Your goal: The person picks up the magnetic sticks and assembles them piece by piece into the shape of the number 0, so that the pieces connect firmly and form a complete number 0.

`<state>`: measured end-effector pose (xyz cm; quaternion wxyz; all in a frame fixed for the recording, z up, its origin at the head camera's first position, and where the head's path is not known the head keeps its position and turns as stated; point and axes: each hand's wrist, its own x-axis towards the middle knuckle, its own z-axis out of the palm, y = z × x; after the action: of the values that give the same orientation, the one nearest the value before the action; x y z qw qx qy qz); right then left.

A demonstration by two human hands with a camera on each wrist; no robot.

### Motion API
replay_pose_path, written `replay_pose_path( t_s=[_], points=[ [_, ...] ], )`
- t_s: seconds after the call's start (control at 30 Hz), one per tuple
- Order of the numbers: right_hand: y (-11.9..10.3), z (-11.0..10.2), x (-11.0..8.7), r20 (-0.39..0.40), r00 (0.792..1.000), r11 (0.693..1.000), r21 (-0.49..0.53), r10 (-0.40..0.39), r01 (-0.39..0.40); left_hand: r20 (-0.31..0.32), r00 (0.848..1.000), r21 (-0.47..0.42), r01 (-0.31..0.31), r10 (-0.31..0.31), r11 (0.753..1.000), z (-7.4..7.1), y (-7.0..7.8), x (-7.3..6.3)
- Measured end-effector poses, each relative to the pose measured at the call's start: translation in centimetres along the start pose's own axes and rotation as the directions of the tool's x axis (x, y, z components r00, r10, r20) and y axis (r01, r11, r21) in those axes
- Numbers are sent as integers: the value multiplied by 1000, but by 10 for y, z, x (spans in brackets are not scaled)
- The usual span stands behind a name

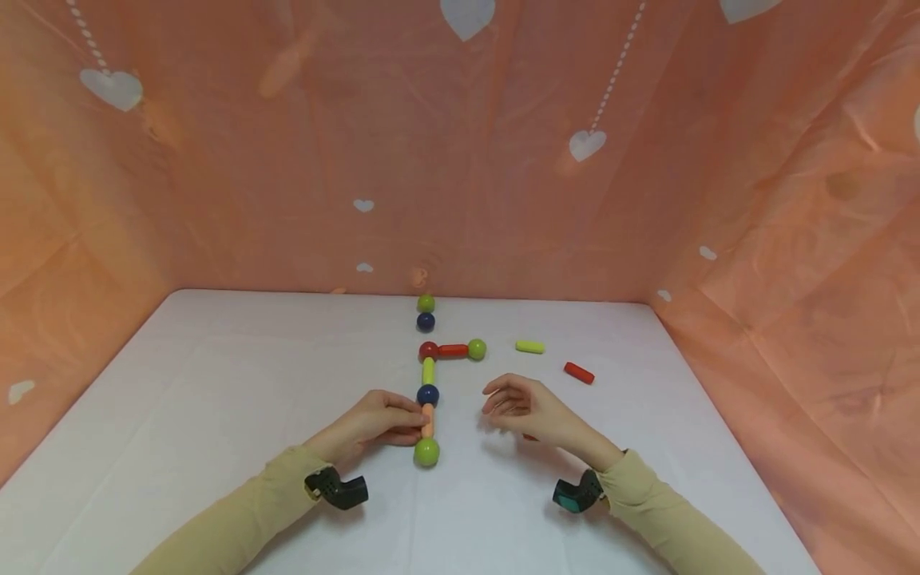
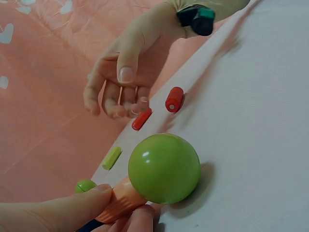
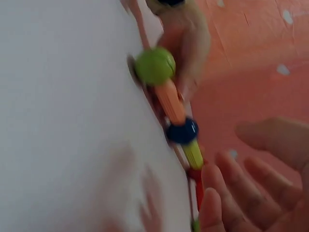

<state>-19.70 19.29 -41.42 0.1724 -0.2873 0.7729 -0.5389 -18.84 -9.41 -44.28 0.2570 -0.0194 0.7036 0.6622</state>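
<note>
My left hand pinches an orange rod between thumb and fingers. That rod joins a large green ball at the near end to a dark blue ball. Beyond the blue ball, the chain runs through a yellow-green rod to a red ball. From there a red rod branches right to another green ball. My right hand hovers right of the chain, fingers loosely bent, with nothing in it.
Behind the chain sit a loose blue ball and a green ball. To the right lie a yellow-green rod and a red rod. Another red rod lies near my right hand, mostly hidden in the head view.
</note>
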Motion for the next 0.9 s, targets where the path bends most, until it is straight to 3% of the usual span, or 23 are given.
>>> replay_pose_path(
  t_s=[0.2, 0.37, 0.6, 0.9],
  points=[
    [6, -36, -14, 1, 998, 992, -110, -64, 63, 2, 1000, 1, 11, -11, 1000, 0, 0, -2],
    [10, -54, -26, -8, 999, 981, -187, -54, 52, -10, 1000, 21, 21, -21, 1000, 1, 2, -3],
    [19, -57, -39, 16, 1000, 961, -277, 21, -16, -19, 1000, 36, 26, -25, 999, 1, 1, -1],
    [24, -49, -39, 62, 998, 934, -357, -4, 26, 7, 1000, 30, 20, -20, 999, -1, 0, -2]
  ],
)
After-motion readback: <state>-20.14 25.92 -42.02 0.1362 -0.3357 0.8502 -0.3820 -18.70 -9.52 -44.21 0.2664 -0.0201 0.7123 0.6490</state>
